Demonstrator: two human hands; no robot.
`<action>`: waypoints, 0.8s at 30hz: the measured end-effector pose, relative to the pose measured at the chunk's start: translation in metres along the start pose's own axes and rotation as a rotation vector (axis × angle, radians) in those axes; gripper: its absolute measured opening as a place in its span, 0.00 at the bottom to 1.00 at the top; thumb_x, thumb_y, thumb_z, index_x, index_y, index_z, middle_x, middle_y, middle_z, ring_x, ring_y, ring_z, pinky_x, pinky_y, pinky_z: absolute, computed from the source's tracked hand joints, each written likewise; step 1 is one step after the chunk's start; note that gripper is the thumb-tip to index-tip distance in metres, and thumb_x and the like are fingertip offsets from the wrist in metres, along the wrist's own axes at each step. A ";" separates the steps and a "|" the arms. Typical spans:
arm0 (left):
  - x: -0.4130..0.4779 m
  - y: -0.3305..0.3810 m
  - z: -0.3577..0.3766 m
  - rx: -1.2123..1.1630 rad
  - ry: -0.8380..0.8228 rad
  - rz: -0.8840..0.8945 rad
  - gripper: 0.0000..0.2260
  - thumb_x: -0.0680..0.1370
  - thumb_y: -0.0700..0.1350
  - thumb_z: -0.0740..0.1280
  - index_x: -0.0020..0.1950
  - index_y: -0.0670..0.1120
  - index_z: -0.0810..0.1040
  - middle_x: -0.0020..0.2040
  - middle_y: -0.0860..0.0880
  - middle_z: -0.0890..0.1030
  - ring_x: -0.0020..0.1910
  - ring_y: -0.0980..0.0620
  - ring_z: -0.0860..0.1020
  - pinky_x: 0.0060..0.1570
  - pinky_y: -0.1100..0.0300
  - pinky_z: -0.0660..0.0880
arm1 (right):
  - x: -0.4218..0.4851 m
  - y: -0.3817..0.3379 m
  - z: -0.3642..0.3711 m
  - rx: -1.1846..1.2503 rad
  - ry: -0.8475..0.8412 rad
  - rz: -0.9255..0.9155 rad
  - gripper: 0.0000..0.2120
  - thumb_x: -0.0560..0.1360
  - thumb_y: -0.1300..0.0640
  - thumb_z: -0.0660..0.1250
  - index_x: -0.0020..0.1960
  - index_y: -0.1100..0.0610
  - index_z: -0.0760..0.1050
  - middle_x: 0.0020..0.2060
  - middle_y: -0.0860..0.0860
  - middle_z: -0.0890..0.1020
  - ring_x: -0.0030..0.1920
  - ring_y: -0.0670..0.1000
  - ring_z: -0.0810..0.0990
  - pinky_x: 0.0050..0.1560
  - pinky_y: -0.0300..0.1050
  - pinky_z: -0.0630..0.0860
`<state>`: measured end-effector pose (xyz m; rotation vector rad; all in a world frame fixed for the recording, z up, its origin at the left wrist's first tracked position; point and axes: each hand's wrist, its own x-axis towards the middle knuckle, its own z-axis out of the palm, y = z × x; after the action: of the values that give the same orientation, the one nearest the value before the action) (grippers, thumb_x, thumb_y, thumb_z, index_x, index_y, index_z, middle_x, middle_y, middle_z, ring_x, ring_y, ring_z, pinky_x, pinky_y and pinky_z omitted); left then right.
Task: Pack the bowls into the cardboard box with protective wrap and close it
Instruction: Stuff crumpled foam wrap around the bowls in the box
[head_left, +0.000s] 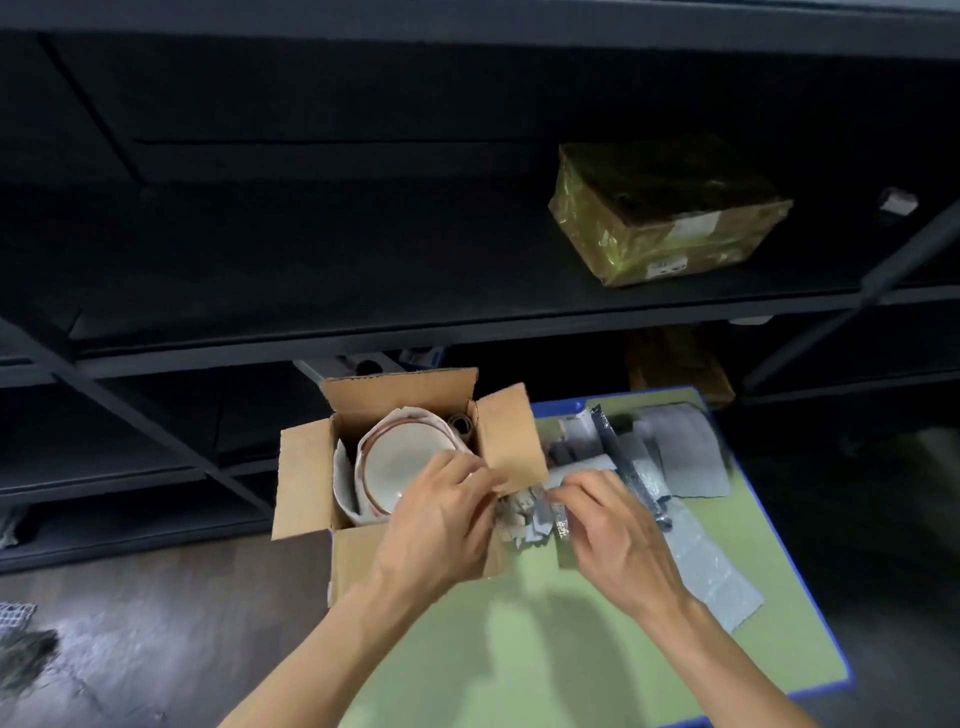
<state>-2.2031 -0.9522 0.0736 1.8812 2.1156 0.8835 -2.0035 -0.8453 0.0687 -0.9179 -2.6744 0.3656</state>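
Observation:
An open cardboard box stands at the left edge of a green table, its flaps up. Inside it a white bowl stands on edge, with white wrap around it. My left hand is over the box's right front corner, and its fingers pinch a crumpled piece of paper wrap. My right hand pinches the other end of that same piece, just right of the box.
Grey wrap sheets and a dark roll lie on the table's right side. Dark shelving runs behind the table, with a taped brown parcel on it. The floor lies to the left.

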 end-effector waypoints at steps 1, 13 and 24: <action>-0.001 0.009 0.004 -0.012 -0.002 0.010 0.10 0.80 0.45 0.61 0.57 0.48 0.80 0.50 0.52 0.78 0.50 0.49 0.74 0.49 0.54 0.74 | -0.006 0.008 -0.001 0.002 -0.009 0.017 0.20 0.68 0.72 0.70 0.55 0.54 0.81 0.49 0.45 0.78 0.51 0.50 0.76 0.47 0.44 0.76; -0.011 0.066 0.047 0.010 -0.140 -0.018 0.10 0.82 0.46 0.58 0.55 0.49 0.78 0.49 0.54 0.77 0.49 0.49 0.73 0.46 0.53 0.74 | 0.022 0.080 0.012 -0.139 -0.107 0.084 0.29 0.64 0.60 0.78 0.64 0.53 0.77 0.58 0.48 0.79 0.56 0.55 0.75 0.50 0.51 0.78; 0.000 0.088 0.052 -0.061 -0.060 -0.203 0.18 0.84 0.55 0.55 0.73 0.53 0.68 0.63 0.56 0.73 0.58 0.54 0.75 0.51 0.59 0.75 | 0.027 0.085 -0.030 0.064 -0.037 -0.033 0.14 0.73 0.66 0.69 0.55 0.51 0.81 0.47 0.45 0.82 0.49 0.50 0.78 0.45 0.48 0.77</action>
<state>-2.1028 -0.9337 0.0778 1.6084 2.1701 0.8260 -1.9664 -0.7587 0.0734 -0.8553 -2.6911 0.4627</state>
